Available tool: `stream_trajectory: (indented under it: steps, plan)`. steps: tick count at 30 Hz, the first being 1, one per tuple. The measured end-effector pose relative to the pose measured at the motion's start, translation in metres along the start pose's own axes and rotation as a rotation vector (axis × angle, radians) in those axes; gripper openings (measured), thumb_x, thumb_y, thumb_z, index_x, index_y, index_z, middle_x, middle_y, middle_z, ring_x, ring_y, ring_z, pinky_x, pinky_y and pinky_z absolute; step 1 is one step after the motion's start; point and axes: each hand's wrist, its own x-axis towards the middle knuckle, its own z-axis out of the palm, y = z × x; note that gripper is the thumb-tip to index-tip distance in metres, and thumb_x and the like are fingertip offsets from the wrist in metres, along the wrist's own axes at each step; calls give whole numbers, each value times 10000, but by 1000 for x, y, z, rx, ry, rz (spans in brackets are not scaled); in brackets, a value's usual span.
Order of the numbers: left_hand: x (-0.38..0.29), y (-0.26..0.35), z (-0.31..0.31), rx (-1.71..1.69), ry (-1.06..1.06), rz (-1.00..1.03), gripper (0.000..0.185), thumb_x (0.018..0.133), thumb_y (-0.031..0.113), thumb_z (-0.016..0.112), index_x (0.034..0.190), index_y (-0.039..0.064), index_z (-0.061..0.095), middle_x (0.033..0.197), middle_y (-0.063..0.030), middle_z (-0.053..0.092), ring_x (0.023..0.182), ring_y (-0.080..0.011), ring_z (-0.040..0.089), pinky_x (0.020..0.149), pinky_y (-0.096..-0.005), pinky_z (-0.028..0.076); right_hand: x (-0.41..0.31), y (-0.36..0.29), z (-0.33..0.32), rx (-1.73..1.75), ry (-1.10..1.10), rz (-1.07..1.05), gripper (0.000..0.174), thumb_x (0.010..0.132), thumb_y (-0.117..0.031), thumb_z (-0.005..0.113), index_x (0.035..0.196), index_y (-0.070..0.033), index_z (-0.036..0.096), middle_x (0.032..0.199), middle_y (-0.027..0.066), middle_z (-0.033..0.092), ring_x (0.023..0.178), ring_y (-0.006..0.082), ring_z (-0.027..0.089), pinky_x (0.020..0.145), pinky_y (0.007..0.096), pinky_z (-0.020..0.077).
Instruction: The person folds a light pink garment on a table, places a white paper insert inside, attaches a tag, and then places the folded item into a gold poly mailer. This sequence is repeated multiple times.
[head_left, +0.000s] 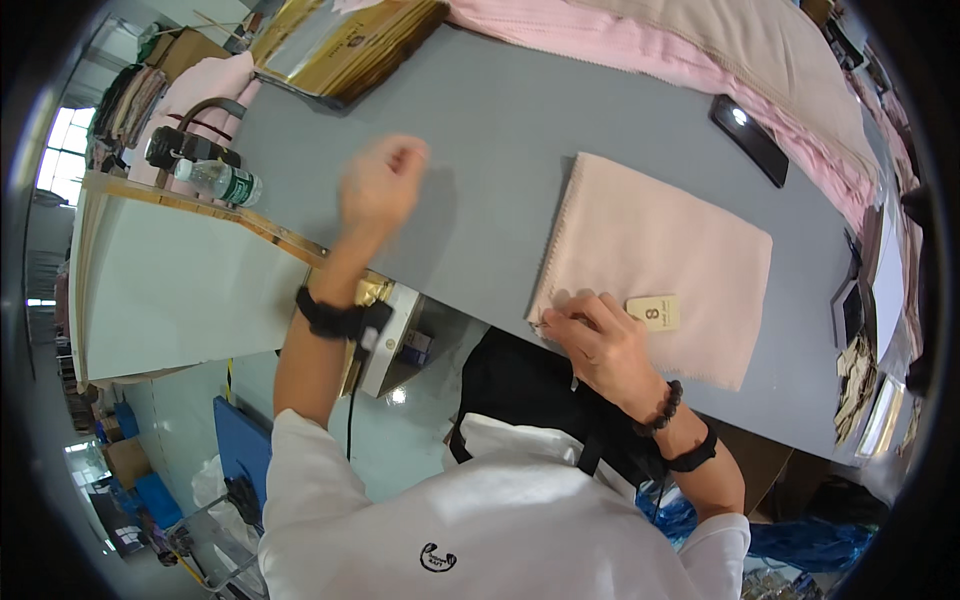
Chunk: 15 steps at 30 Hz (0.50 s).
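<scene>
A folded light pink cloth (667, 232) with a zigzag-stitched edge lies on the grey table (480, 142). On it, near its front edge, is a small cream paper tag (653, 313) bearing print. My right hand (600, 337) pinches the cloth's near left corner between thumb and fingers, its knuckles beside the tag. My left hand (384, 180), blurred, is raised over the table to the left of the cloth, its fingers curled; whether anything small is in it cannot be told.
A stack of gold printed plastic bags (360, 45) lies at the back left. Near the left edge are a plastic water bottle (221, 182) and a dark-handled tool. A black smartphone (750, 139) lies beside heaped pink and beige cloth (720, 52). Paper tags (853, 386) sit at right.
</scene>
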Motion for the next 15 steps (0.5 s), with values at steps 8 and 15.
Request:
stream_trajectory:
  steps: [8, 15]
  plan:
    - [147, -108, -53, 600, 254, 39, 276, 935, 268, 692, 1114, 77, 781, 1101, -201, 750, 1026, -423, 700, 901, -499, 552, -14, 44, -36, -66, 125, 192, 171, 812, -41, 816, 974, -94, 798, 939, 42, 682, 852, 252, 677, 692, 372, 575]
    - [146, -91, -62, 596, 247, 59, 194, 912, 231, 695, 982, 81, 796, 938, -203, 752, 907, -406, 721, 804, -489, 575, -16, 50, -53, -97, 164, 220, 219, 813, -67, 839, 1026, -92, 794, 938, 51, 676, 832, 245, 675, 670, 369, 565]
